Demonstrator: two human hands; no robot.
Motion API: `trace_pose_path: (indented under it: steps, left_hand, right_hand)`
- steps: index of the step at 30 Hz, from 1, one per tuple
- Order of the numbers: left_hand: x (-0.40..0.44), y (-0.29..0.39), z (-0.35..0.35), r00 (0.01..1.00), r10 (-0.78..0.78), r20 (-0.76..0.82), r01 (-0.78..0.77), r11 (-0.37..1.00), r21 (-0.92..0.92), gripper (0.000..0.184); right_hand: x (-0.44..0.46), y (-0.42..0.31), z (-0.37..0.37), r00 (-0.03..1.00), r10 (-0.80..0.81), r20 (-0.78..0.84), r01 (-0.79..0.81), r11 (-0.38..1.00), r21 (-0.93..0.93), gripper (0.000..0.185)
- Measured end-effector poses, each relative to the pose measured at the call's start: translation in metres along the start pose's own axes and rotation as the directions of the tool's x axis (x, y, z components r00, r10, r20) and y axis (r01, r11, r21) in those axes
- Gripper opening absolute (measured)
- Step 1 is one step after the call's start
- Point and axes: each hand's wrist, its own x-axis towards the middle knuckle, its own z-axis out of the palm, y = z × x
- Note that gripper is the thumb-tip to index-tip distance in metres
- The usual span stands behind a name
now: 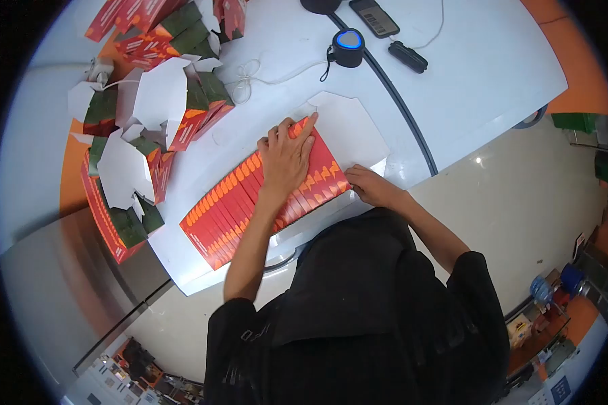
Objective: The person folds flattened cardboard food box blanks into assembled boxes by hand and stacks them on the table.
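Note:
A fanned row of flat red cartons [226, 212] with orange print lies along the near edge of the white table. My left hand [284, 162] rests palm down on the row, index finger stretched toward its far right end and the other fingers loosely bent. Under its fingertips is the end carton [325, 160], whose red face shows fully. A white card flap [351, 125] spreads out behind that carton. At its near right corner my right hand [375, 187] is closed, fingers pinching the edge; the fingertips are partly hidden.
Several opened red cartons [159, 101] with white flaps and dark green sides are piled at the left. A round black device [348, 47] with a blue light, a phone [374, 17] and a small black object [408, 57] lie at the back. A black cable [402, 101] crosses the table [479, 88].

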Motion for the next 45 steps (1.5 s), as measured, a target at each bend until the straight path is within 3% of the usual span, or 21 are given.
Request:
trace_pose_path:
  steps: [3, 6, 9, 12, 14, 15, 17, 19, 21, 25, 27, 29, 34, 36, 39, 40, 41, 42, 43, 44, 45]
  left_hand:
    - [0.010, -0.015, -0.007, 0.987, 0.027, 0.156, -0.007, 0.991, -0.132, 0.043]
    - [0.010, -0.019, 0.004, 0.995, 0.062, 0.076, -0.051, 0.990, -0.131, 0.044]
    - [0.010, -0.018, 0.002, 0.991, 0.028, 0.134, -0.008, 0.988, -0.153, 0.049]
    - [0.006, -0.024, 0.002, 0.995, 0.054, 0.084, -0.029, 0.961, -0.276, 0.054]
    - [0.001, -0.037, -0.003, 0.990, 0.124, -0.063, -0.138, 0.923, -0.360, 0.060]
    - [-0.005, -0.048, -0.014, 0.993, 0.053, -0.107, -0.091, 0.914, -0.396, 0.061]
    - [-0.025, -0.059, -0.044, 0.980, -0.071, -0.184, -0.026, 0.878, -0.477, 0.063]
    - [-0.057, -0.072, -0.057, 0.942, -0.254, -0.221, 0.105, 0.846, -0.523, 0.063]
    - [-0.094, -0.081, -0.058, 0.880, -0.412, -0.237, 0.234, 0.810, -0.538, 0.063]
    - [-0.159, -0.070, -0.057, 0.787, -0.576, -0.223, 0.460, 0.788, -0.409, 0.063]
    - [-0.188, -0.074, -0.059, 0.748, -0.618, -0.241, 0.552, 0.782, -0.290, 0.064]
    - [-0.224, -0.090, -0.056, 0.585, -0.771, -0.252, 0.704, 0.637, -0.315, 0.066]
    - [-0.276, -0.122, -0.038, 0.480, -0.862, -0.162, 0.843, 0.504, -0.189, 0.076]
    - [-0.273, -0.125, -0.034, 0.529, -0.831, -0.172, 0.789, 0.556, -0.262, 0.076]
    - [-0.267, -0.131, -0.035, 0.584, -0.791, -0.184, 0.764, 0.612, -0.206, 0.073]
    - [-0.267, -0.134, -0.033, 0.594, -0.783, -0.184, 0.764, 0.621, -0.177, 0.073]
    - [-0.266, -0.136, -0.032, 0.601, -0.778, -0.185, 0.766, 0.626, -0.148, 0.072]
    - [-0.267, -0.138, -0.031, 0.594, -0.791, -0.145, 0.777, 0.611, -0.150, 0.072]
    - [-0.265, -0.136, -0.032, 0.591, -0.796, -0.130, 0.790, 0.604, -0.105, 0.072]
    - [-0.264, -0.134, -0.035, 0.587, -0.801, -0.115, 0.802, 0.595, -0.055, 0.072]
    - [-0.263, -0.134, -0.035, 0.585, -0.804, -0.104, 0.809, 0.588, -0.002, 0.072]
  right_hand:
    - [0.000, -0.020, -0.003, 1.000, 0.024, -0.021, -0.023, 1.000, 0.012, 0.023]
    - [-0.003, -0.021, 0.007, 0.995, 0.080, -0.054, -0.079, 0.997, 0.009, 0.034]
    - [-0.012, -0.012, 0.017, 0.990, 0.093, -0.102, -0.094, 0.996, -0.003, 0.037]
    - [-0.013, -0.018, 0.004, 0.973, 0.203, -0.108, -0.184, 0.969, 0.163, 0.045]
    - [0.003, -0.037, -0.037, 0.926, 0.348, -0.145, -0.345, 0.937, 0.043, 0.051]
    - [0.020, -0.043, -0.052, 0.899, 0.356, -0.256, -0.349, 0.934, 0.073, 0.050]
    - [0.074, -0.075, -0.072, 0.868, 0.206, -0.452, -0.252, 0.967, -0.045, 0.047]
    - [0.146, -0.126, -0.066, 0.884, 0.020, -0.466, -0.074, 0.993, -0.097, 0.042]
    - [0.220, -0.156, -0.047, 0.896, -0.359, -0.263, 0.251, 0.896, -0.367, 0.042]
    - [0.363, -0.160, 0.016, 0.769, -0.639, 0.000, 0.487, 0.587, -0.647, 0.039]
    - [0.408, -0.146, 0.028, 0.814, -0.532, 0.231, 0.484, 0.404, -0.776, 0.028]
    - [0.429, -0.146, 0.024, 0.883, -0.141, 0.448, 0.469, 0.304, -0.829, 0.017]
    - [0.382, -0.238, -0.054, 0.815, -0.216, 0.538, 0.576, 0.197, -0.793, 0.004]
    - [0.339, -0.254, -0.091, 0.850, -0.195, 0.489, 0.523, 0.207, -0.827, 0.005]
    - [0.251, -0.269, -0.130, 0.947, 0.083, 0.311, 0.205, 0.589, -0.782, 0.017]
    - [0.220, -0.265, -0.138, 0.939, 0.207, 0.275, 0.052, 0.705, -0.708, 0.023]
    - [0.184, -0.227, -0.140, 0.952, 0.170, 0.255, 0.017, 0.802, -0.597, 0.031]
    - [0.155, -0.215, -0.135, 0.912, 0.362, 0.191, -0.196, 0.796, -0.573, 0.033]
    - [0.128, -0.188, -0.129, 0.891, 0.415, 0.185, -0.314, 0.856, -0.410, 0.032]
    - [0.108, -0.181, -0.118, 0.806, 0.575, 0.141, -0.554, 0.816, -0.163, 0.031]
    - [0.076, -0.138, -0.105, 0.896, 0.441, 0.049, -0.426, 0.885, -0.188, 0.039]
